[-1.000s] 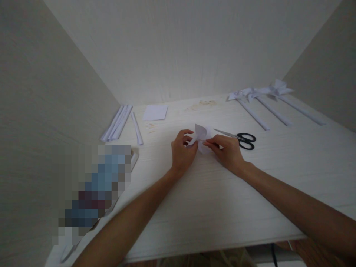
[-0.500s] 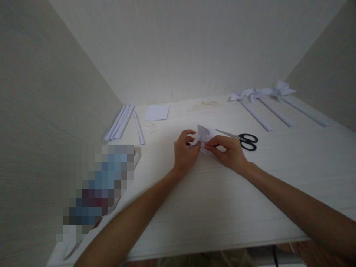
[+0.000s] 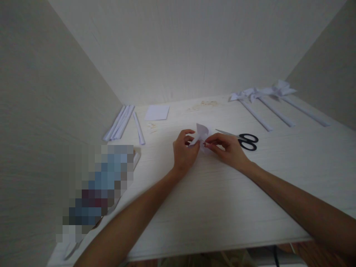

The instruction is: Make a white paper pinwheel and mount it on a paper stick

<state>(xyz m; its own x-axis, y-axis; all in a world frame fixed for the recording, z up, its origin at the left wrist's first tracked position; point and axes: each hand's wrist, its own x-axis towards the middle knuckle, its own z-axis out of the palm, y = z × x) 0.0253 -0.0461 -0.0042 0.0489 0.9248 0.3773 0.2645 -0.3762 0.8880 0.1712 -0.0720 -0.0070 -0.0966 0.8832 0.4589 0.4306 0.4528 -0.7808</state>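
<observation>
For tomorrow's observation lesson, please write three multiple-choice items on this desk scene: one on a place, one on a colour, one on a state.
1. Where do the scissors lie?
A. beside the right hand
B. by the paper rolls at the left wall
C. on the flat paper sheet

2. What colour are the scissor handles?
A. red
B. black
C. white

3. How is the folded paper piece held?
A. flat and untouched
B. by the left hand alone
C. pinched between both hands

Answers: 1 A, they rest just past the right hand; 2 B, the loops are black; 3 C, fingers of both hands grip it.
</observation>
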